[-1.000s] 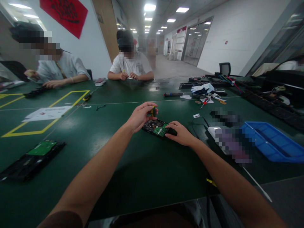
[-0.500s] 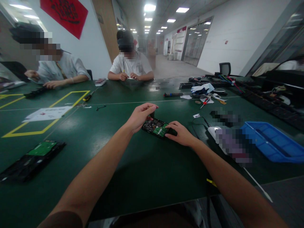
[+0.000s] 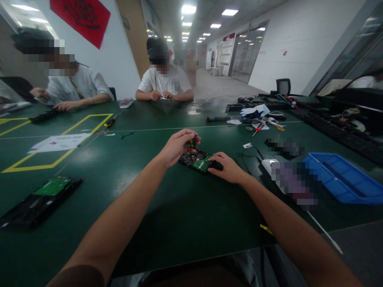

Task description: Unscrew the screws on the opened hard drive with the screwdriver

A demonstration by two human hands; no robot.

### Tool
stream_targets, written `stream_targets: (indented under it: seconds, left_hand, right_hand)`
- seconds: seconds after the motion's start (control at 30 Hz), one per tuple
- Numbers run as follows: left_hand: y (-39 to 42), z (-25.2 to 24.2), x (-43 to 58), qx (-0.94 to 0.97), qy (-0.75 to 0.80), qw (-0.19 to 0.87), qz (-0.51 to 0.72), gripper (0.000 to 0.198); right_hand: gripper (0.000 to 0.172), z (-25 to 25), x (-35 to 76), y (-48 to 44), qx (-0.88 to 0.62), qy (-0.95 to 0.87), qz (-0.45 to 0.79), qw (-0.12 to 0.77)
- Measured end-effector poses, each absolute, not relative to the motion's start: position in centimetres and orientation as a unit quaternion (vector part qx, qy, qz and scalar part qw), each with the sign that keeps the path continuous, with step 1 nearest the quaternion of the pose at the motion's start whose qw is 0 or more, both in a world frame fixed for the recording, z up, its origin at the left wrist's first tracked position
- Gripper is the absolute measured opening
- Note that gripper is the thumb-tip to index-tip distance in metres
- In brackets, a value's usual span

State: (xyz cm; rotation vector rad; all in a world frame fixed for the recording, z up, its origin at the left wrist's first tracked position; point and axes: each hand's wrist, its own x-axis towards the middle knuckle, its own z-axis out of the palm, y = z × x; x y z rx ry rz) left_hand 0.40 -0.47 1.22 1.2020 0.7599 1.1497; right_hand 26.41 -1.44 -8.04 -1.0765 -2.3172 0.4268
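A small hard drive (image 3: pixel 200 161) with a green circuit board and a dark body lies on the green table in front of me. My left hand (image 3: pixel 179 147) is closed around the black-and-yellow handle of a screwdriver (image 3: pixel 192 142), upright over the drive's far left part; its tip is hidden. My right hand (image 3: pixel 226 167) grips the drive's right end, thumb at the near side and fingers over the top.
Another drive in a black frame (image 3: pixel 40 203) lies at left, below a paper sheet (image 3: pixel 62 142). To the right are a blue tray (image 3: pixel 350 195), a white cabled device (image 3: pixel 281 179) and a red screwdriver (image 3: pixel 259 128). Two people work across the table.
The fingers of my left hand have shifted around the screwdriver, and its yellow marking now shows. My right hand and the drive have stayed in place.
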Motion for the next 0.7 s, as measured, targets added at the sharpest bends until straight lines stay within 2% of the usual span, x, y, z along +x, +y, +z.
stream_targets:
  seconds: [0.2, 0.43, 0.7]
  left_hand:
    - [-0.1, 0.89, 0.17, 0.554, 0.362, 0.551, 0.509, 0.016]
    - [-0.33, 1.19, 0.37, 0.527, 0.349, 0.598, 0.493, 0.024]
    - [-0.08, 0.87, 0.51, 0.526, 0.324, 0.605, 0.503, 0.02]
  right_hand:
    - [0.036, -8.0, 26.52, -1.55, -0.407, -0.858, 0.162, 0.268]
    - [0.035, -7.95, 26.49, -1.56, -0.403, -0.86, 0.164, 0.268]
    - [0.035, -8.24, 26.54, -1.45, -0.401, -0.861, 0.154, 0.272]
